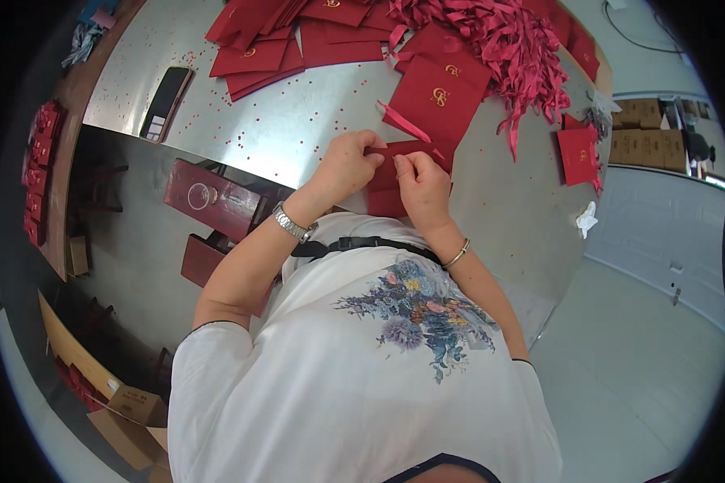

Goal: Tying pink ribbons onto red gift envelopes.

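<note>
At the near edge of the metal-topped table, my left hand [349, 167] and my right hand [424, 190] are close together. Both have thumb and forefinger pinched at the upper edge of a flat red paper bag [389, 200]. Whether a ribbon end is also between the fingertips cannot be made out. Just beyond them lies a stack of red bags [427, 101] with gold emblems, and a loose pink-red ribbon [406, 123] rests across it. A big tangled heap of ribbons [517, 60] sits to the far right of the stack.
More flat red bags [254, 60] are piled at the back. A phone [167, 105] lies near the table's left side, with small red dots scattered around. Bags with ribbons [578, 155] and a crumpled white tissue [587, 219] are on the right. A dark red stool [209, 199] stands below left.
</note>
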The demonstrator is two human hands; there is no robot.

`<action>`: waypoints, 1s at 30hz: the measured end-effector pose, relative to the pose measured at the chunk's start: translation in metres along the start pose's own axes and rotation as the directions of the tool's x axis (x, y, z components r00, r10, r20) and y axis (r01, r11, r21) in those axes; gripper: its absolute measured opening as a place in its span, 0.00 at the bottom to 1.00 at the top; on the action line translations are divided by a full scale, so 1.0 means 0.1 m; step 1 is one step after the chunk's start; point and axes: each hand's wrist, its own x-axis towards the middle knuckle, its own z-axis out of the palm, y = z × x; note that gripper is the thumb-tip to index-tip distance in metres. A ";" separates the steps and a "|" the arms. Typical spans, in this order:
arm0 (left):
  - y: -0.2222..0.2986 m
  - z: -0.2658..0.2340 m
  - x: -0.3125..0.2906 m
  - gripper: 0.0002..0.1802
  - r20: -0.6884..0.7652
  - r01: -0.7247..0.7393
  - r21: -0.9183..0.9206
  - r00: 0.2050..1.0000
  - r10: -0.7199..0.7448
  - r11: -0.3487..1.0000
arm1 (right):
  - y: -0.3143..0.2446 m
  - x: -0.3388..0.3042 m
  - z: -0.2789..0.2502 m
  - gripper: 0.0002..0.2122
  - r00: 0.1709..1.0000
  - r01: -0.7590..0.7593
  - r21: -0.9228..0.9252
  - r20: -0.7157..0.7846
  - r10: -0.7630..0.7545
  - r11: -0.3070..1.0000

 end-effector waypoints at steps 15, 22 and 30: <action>0.02 0.07 -0.03 0.05 -0.010 -0.196 0.182 0.980 0.201 0.964 | -0.14 0.06 0.02 0.12 0.999 0.045 -0.309 0.027 -0.038 0.950; 0.05 0.04 -0.01 0.04 0.012 -0.220 0.132 0.975 0.220 0.967 | -0.08 0.08 0.00 0.11 0.983 -0.150 0.016 0.108 0.148 0.988; 0.15 -0.15 0.22 0.14 0.134 -0.116 0.209 0.987 0.089 0.971 | -0.10 -0.02 -0.13 0.07 0.992 0.022 0.010 0.123 -0.023 1.000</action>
